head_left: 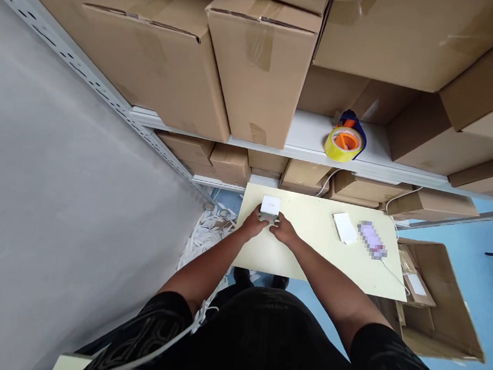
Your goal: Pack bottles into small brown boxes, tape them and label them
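Observation:
A small white box (271, 205) with a greenish lower edge is held between my two hands, over the left part of the pale yellow table (305, 254). My left hand (254, 224) grips its left side, fingers closed round it. On the opposite side my right hand (284, 229) presses against the box the same way. Both thumbs lie near its front lower edge. What the fingertips do beneath it is hidden. Farther right on the table lie a white stack of cards or papers (344, 227) and a blurred-out phone-like thing (372, 240) with a cable.
Shelves of cardboard boxes (257, 75) rise behind the table. A tape dispenser (344, 143) with yellow tape sits on the shelf edge (304, 133). An open carton (445, 297) stands right of the table. White paper scraps (207, 233) cover the floor at left, beside a grey wall (74, 209).

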`<state>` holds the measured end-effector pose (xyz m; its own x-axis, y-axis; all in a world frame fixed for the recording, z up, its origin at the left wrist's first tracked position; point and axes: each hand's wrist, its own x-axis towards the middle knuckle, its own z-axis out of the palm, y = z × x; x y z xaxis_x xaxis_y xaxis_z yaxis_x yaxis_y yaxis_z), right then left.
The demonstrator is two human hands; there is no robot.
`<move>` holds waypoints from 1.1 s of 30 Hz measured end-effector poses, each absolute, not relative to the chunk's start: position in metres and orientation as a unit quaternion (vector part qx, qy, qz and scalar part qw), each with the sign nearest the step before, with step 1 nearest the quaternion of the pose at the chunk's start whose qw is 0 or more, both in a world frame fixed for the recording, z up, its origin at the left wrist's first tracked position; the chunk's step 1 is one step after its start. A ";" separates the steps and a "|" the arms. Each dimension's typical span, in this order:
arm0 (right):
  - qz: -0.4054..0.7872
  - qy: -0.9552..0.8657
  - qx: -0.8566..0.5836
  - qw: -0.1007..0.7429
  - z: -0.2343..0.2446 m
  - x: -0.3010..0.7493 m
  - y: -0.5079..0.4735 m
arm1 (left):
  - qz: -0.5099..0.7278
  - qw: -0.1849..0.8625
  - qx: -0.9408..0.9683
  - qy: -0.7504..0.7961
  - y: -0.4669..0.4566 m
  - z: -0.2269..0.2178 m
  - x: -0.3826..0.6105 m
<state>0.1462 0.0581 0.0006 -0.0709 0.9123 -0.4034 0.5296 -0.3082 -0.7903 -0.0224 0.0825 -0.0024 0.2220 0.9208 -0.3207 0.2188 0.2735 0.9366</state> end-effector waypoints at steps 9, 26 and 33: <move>0.484 -0.525 -0.676 0.179 -0.001 0.122 0.134 | 0.316 0.519 0.553 0.570 0.154 -0.004 -0.030; 0.463 -0.455 -0.716 0.256 0.026 0.182 0.066 | 0.234 0.543 0.492 0.639 0.107 0.001 -0.069; 0.191 -0.466 -0.735 0.454 0.164 0.272 0.087 | 0.196 0.548 0.496 0.644 0.047 0.007 -0.128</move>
<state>0.2715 0.0868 0.1637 0.4926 0.8584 0.1431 0.5126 -0.1533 -0.8448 -0.1285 0.0473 0.0066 0.0931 0.8544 -0.5111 0.4247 0.4302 0.7966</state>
